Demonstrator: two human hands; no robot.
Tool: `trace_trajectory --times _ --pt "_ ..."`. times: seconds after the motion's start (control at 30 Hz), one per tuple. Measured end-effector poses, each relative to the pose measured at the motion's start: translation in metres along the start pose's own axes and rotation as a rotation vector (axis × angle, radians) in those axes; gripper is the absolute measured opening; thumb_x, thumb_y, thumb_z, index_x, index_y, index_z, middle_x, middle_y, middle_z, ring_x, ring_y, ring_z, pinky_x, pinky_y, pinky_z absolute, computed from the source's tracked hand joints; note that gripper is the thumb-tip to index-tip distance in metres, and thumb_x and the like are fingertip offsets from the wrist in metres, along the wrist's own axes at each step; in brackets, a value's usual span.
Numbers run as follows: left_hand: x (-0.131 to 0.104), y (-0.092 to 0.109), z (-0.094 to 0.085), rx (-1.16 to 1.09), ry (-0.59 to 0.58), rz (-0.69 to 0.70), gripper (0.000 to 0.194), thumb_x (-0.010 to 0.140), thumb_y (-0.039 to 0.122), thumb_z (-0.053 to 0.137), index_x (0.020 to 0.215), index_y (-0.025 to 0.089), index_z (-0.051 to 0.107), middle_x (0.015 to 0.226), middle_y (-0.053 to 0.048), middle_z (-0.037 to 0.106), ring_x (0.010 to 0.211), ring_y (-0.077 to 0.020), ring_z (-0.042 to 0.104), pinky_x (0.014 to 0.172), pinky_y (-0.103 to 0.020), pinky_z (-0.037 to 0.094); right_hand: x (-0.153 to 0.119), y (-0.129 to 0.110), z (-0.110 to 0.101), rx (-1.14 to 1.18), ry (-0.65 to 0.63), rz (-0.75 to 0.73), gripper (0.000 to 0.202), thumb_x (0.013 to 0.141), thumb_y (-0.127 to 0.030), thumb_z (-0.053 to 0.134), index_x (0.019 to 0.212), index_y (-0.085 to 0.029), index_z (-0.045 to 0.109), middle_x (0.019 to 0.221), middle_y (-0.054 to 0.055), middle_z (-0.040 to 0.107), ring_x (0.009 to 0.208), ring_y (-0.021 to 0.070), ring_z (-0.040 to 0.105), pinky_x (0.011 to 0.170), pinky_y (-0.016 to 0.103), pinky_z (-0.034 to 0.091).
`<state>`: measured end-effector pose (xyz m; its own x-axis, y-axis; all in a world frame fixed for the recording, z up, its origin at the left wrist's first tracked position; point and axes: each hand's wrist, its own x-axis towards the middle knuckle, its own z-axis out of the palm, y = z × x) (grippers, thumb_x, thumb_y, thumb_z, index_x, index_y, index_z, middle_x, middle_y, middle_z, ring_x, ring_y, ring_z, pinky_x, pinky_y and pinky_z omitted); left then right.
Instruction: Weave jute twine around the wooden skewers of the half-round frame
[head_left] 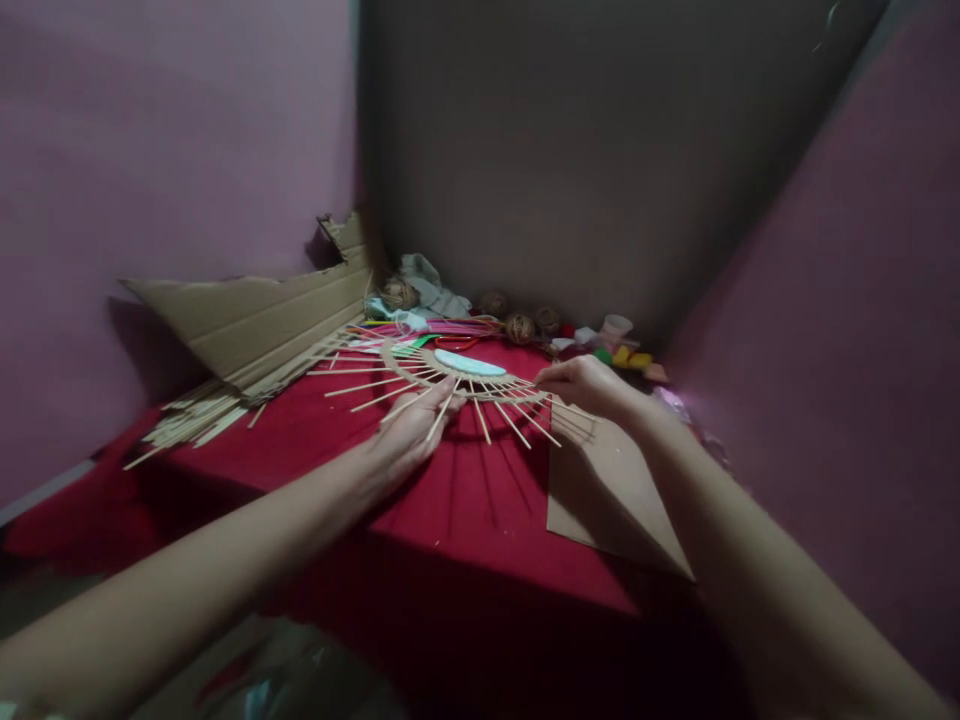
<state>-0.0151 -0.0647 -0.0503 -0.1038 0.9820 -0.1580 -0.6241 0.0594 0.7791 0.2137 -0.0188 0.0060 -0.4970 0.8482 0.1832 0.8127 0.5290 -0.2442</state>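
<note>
A half-round frame of thin sticks (491, 408) fans out above the red cloth, with a light blue piece (471, 363) at its centre and a brown woven band (390, 358) crossing the sticks. My left hand (421, 418) grips the frame from below at its near side, thumb on top between the sticks. At the frame's right edge, my right hand (581, 382) is closed, its fingertips pinched at the end of the brown band. Whatever thin strand lies between those fingertips is too small to make out clearly.
Bent cardboard (262, 325) leans at the left, beside a pile of loose sticks (199, 418). Several twine balls (520, 328), coloured strips and a small cup (616, 328) line the back of the red cloth (457, 500). A flat brown board (607, 490) lies under my right arm.
</note>
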Motion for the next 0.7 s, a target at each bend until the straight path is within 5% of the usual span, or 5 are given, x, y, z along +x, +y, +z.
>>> trace_trajectory --times 0.17,0.33,0.5,0.7 --pt "-0.041 0.005 -0.026 0.055 0.011 -0.078 0.015 0.083 0.000 0.053 0.092 0.009 0.062 0.076 -0.006 0.069 0.080 -0.0142 0.071 0.080 -0.021 0.059 -0.002 0.010 0.037 0.249 0.078 0.073 0.021 0.082 -0.023 0.058 0.088 -0.015 0.077 0.075 0.004 0.073 0.066 0.0144 0.062 0.062 0.023 0.045" --pt "-0.076 0.029 -0.052 0.139 0.076 -0.124 0.050 0.077 -0.009 0.049 0.125 0.000 0.046 0.102 -0.024 0.069 0.091 -0.0252 0.071 0.075 -0.025 0.062 -0.005 0.005 0.054 0.287 0.050 0.112 0.020 0.082 -0.024 0.058 0.082 -0.016 0.076 0.071 0.003 0.073 0.064 0.0146 0.062 0.059 0.023 0.045" --pt "-0.077 0.045 -0.080 0.102 0.123 -0.184 0.033 0.082 0.000 0.046 0.114 0.002 0.055 0.103 -0.026 0.069 0.094 -0.0315 0.070 0.077 -0.038 0.063 -0.007 0.001 0.057 0.275 0.085 0.116 0.021 0.083 -0.025 0.056 0.082 -0.017 0.075 0.068 0.003 0.071 0.061 0.0144 0.060 0.060 0.023 0.043" --pt "-0.074 0.046 -0.087 0.380 -0.103 -0.244 0.016 0.086 0.013 0.052 0.097 0.006 0.061 0.075 -0.018 0.071 0.061 -0.0227 0.070 0.048 -0.028 0.058 -0.012 0.006 0.041 0.172 0.122 0.128 0.024 0.083 -0.029 0.054 0.085 -0.018 0.075 0.070 0.004 0.070 0.063 0.0153 0.061 0.061 0.024 0.042"
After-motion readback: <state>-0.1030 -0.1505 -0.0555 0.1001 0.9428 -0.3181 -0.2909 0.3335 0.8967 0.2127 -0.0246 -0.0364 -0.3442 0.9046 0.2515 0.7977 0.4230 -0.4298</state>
